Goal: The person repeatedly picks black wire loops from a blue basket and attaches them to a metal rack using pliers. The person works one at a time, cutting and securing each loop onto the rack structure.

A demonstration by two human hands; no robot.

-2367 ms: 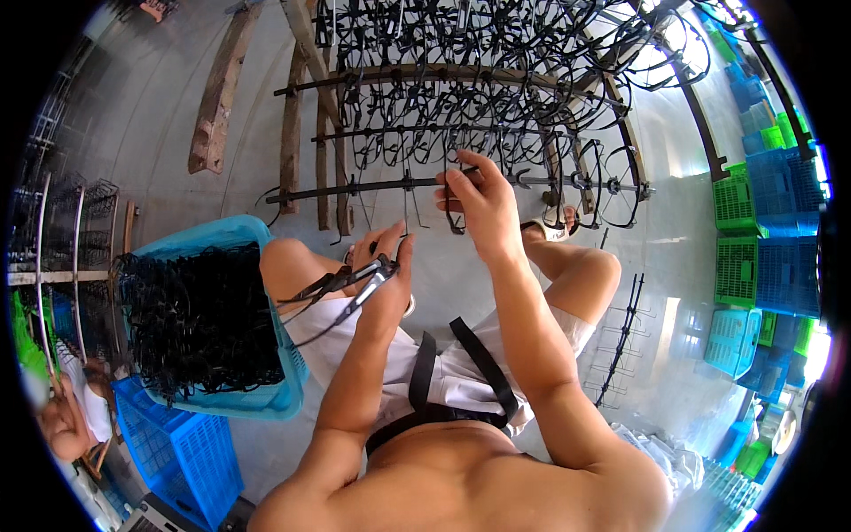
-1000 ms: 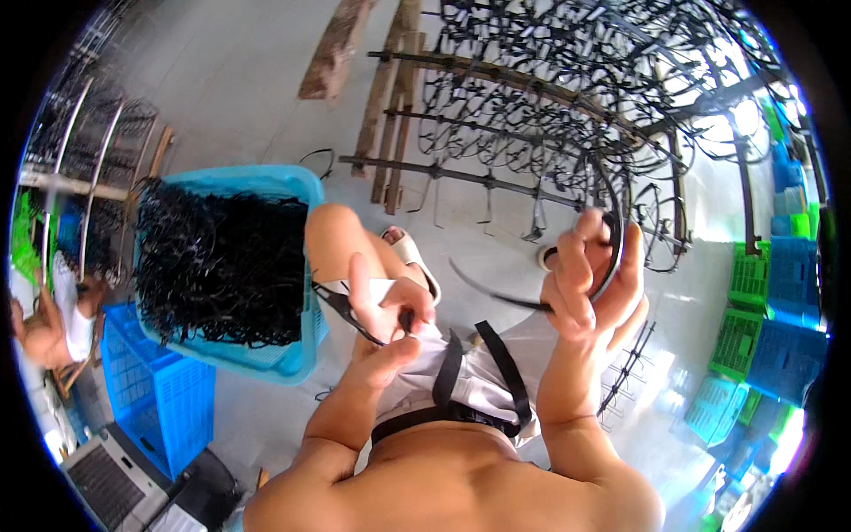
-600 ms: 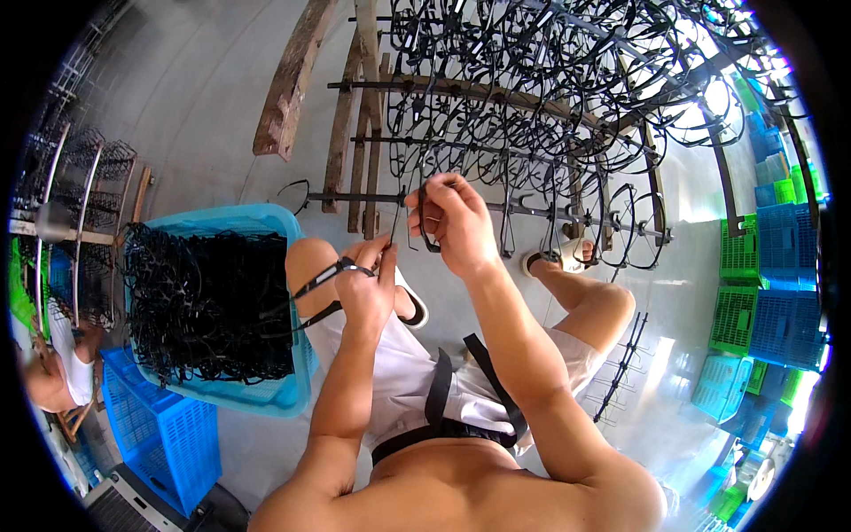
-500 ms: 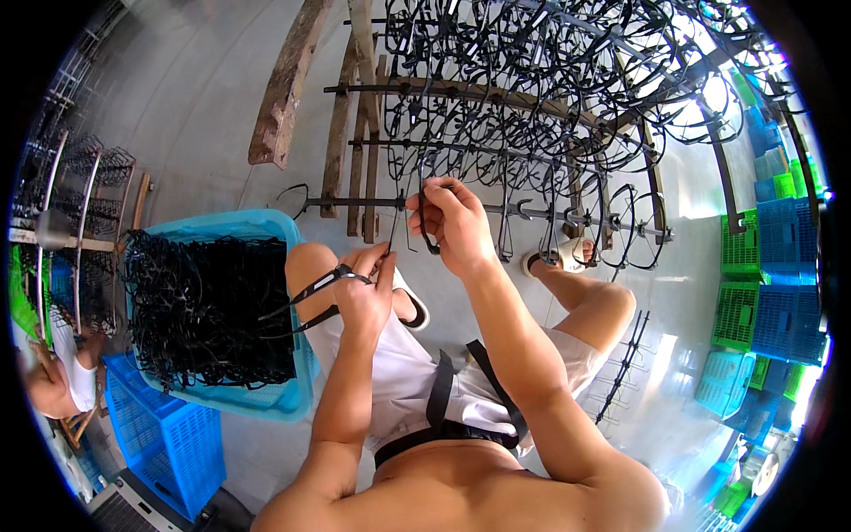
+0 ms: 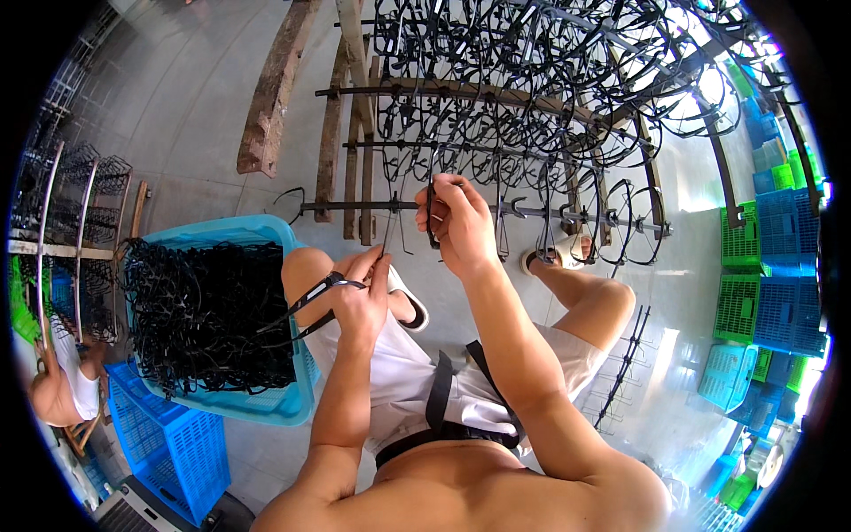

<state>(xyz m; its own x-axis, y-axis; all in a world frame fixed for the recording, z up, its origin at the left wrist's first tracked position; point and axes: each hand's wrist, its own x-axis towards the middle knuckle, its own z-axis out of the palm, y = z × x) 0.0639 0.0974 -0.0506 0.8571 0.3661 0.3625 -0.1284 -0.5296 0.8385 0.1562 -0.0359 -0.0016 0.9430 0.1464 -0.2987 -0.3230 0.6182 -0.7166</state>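
Closed around a black eyeglass frame (image 5: 312,295), my left hand (image 5: 359,301) is beside the left knee; the frame's two arms point left toward the basket. Between thumb and fingers, my right hand (image 5: 463,222) pinches another dark eyeglass frame (image 5: 432,199) upright at the horizontal rod (image 5: 355,206). Thin prongs stick out from this rod just left of the right hand. My fingers hide part of that frame and where it meets the rod. Many similar black frames lie tangled in the light blue basket (image 5: 308,381) on my left.
Rods full of black frames (image 5: 496,97) rest on a wooden rack (image 5: 344,133) ahead. A pronged rod (image 5: 625,368) lies on the floor at right. A blue crate (image 5: 191,452) stands behind the basket; green and blue crates (image 5: 784,315) are stacked at right. Another person (image 5: 75,381) sits far left.
The view has shifted slightly, so the rack appears a little further left. Both hands keep their grips, with the right hand still at the rod.
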